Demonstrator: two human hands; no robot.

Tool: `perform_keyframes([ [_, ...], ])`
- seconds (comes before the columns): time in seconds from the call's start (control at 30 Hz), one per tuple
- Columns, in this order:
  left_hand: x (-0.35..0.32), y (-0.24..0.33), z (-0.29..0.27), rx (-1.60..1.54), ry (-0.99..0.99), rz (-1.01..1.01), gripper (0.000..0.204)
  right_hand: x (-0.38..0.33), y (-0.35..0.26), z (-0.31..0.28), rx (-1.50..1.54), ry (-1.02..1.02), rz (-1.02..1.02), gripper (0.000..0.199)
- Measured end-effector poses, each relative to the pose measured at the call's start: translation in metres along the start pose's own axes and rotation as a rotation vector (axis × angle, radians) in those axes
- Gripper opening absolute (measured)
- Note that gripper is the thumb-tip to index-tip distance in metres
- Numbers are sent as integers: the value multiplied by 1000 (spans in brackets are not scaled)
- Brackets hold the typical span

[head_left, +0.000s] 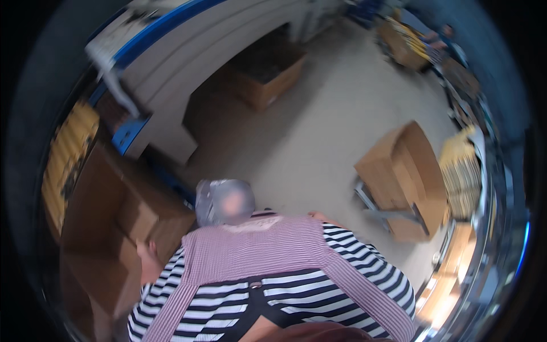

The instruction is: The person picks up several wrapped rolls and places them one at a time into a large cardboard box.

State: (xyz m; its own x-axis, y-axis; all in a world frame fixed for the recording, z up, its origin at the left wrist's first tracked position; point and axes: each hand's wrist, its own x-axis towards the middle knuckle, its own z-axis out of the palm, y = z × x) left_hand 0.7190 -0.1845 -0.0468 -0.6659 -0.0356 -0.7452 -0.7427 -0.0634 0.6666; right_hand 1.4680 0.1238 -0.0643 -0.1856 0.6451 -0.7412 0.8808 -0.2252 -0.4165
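At the left, my left hand (149, 257) is at the rim of a large open cardboard box (94, 228). Its fingers look curled over the box edge, though they are blurred. Only a small part of my right hand (322, 218) shows past the front of my pink apron; its fingers are hidden. Just ahead of my body is a grey, shiny bundle that looks like plastic (209, 206), with a smeared pinkish patch. Neither hand visibly holds it.
A second open cardboard box (393, 176) sits tilted on a metal-framed stand (379, 214) at the right, beside stacked yellowish pieces (460, 171). Ahead, another box (268, 91) stands under a grey, blue-edged machine (188, 51). More yellow pieces (71, 154) lie far left. A person (439, 43) is at the far right.
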Motion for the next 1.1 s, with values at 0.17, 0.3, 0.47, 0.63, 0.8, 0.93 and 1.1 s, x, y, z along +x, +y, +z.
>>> perform_keyframes([
  [0.17, -81, 6, 22, 39, 233, 233, 88, 35, 1, -80, 46, 115, -8, 59],
  [0.3, -122, -26, -14, 74, 102, 196, 102, 149, 93, -135, -946, 276, -860, 25],
  [0.47, -134, -5, -58, 116, 165, 233, 97, 162, -5, -44, -934, -51, -667, 40],
  [0.63, -98, 17, -86, 23, 221, 214, 93, 109, -116, 34, -507, -182, -529, 46],
  [0.8, -50, 27, -115, -225, 145, 55, 92, 108, -160, 63, -212, -181, -491, 37],
  [0.93, -18, 39, -126, -380, 92, -60, 76, 65, -241, 85, -500, -40, -630, 33],
  [1.1, 37, 44, -150, -352, 75, -126, 38, 38, -318, 127, -538, -189, -327, 48],
])
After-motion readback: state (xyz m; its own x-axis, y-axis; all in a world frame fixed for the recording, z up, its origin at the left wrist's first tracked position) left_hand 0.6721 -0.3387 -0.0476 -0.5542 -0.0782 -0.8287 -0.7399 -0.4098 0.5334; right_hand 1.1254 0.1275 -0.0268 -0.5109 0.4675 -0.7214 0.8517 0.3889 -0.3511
